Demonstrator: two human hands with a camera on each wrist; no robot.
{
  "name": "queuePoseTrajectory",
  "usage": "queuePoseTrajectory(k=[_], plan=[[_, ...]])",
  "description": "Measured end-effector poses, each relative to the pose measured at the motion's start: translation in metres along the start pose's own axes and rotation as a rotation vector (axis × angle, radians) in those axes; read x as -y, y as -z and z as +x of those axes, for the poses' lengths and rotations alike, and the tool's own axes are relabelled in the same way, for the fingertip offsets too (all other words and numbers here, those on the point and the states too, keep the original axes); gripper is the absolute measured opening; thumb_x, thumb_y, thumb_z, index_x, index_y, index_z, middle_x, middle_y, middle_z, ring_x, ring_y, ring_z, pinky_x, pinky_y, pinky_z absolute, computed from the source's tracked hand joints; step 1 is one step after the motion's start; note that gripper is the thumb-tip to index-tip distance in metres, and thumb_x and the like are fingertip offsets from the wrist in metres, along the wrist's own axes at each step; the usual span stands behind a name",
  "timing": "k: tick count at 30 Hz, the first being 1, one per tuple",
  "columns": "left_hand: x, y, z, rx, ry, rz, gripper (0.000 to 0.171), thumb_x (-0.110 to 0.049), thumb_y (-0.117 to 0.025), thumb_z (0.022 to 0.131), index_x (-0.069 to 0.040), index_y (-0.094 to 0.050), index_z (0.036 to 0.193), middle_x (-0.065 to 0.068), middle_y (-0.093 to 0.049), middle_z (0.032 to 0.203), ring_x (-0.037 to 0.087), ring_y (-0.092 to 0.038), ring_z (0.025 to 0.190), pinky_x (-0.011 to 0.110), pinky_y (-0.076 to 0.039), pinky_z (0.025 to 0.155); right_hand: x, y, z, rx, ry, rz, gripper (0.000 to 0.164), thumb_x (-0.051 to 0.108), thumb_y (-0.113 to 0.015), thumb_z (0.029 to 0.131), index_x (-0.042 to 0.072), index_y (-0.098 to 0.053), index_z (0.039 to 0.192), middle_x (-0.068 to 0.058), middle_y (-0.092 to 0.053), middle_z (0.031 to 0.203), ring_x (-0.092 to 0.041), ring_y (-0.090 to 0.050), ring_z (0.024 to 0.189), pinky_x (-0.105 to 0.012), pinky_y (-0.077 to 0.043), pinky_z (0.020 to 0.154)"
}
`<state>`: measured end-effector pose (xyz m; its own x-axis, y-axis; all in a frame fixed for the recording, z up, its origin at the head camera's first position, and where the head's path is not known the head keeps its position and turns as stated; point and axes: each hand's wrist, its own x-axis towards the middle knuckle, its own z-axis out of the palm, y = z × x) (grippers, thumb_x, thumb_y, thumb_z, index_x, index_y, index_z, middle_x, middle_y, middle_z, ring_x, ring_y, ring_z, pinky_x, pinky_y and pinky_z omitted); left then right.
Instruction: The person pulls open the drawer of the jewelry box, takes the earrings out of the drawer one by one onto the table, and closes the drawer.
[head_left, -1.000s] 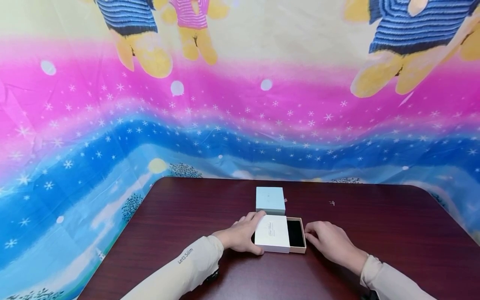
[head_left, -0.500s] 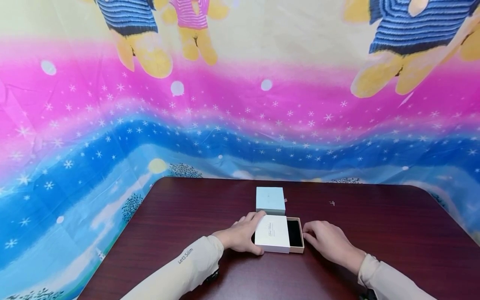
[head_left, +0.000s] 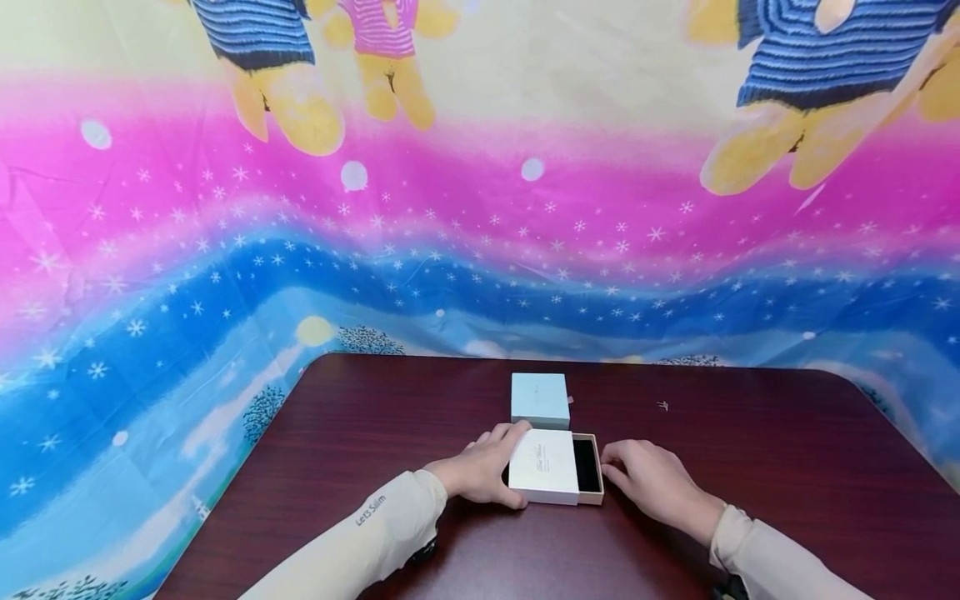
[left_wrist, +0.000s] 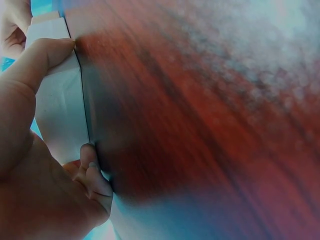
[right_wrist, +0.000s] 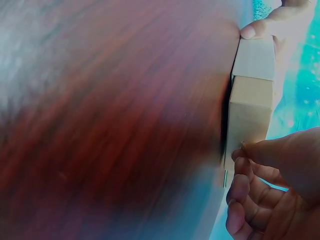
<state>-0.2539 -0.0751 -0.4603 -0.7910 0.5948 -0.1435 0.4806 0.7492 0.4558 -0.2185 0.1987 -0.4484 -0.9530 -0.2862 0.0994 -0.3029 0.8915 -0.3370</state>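
Note:
A white slide-out gift box (head_left: pixel 543 465) lies on the table, with its lettered sleeve at left. Its tan drawer (head_left: pixel 597 475), lined in black, sticks out partway at right. My left hand (head_left: pixel 483 471) grips the sleeve's left end, thumb on the near side and fingers round the far side, as the left wrist view also shows. My right hand (head_left: pixel 652 479) has curled fingers, thumb and forefinger together right at the drawer's end face (right_wrist: pixel 245 125). Whatever lies between those fingertips is hidden.
Just behind the white box sits a pale blue box (head_left: pixel 540 398) with a small pink tab on its right side. A tiny metallic item (head_left: pixel 663 406) lies farther right on the dark red table (head_left: pixel 420 400). A patterned cloth (head_left: pixel 480 208) hangs behind.
The drawer has slid left, a little deeper into the sleeve, and my right hand has moved left with it. My left hand has kept its grip on the sleeve.

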Motion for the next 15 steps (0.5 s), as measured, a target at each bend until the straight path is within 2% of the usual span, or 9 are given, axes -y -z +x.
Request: queuePoseTrajectory(k=[15], plan=[[0.0006, -0.0003, 0.0007, -0.002, -0.001, 0.006, 0.106, -0.04, -0.086, 0.075, -0.024, -0.022, 0.157, 0.004, -0.039, 0.154, 0.019, -0.045, 0.128, 0.037, -0.041, 0.103, 0.0044, -0.0046, 0.0015, 0.001, -0.001, 0.008, 0.017, 0.016, -0.072, 0.092, 0.028, -0.071, 0.08, 0.017, -0.065, 0.075, 0.001, -0.051, 0.065, -0.028, -0.044, 0.059]])
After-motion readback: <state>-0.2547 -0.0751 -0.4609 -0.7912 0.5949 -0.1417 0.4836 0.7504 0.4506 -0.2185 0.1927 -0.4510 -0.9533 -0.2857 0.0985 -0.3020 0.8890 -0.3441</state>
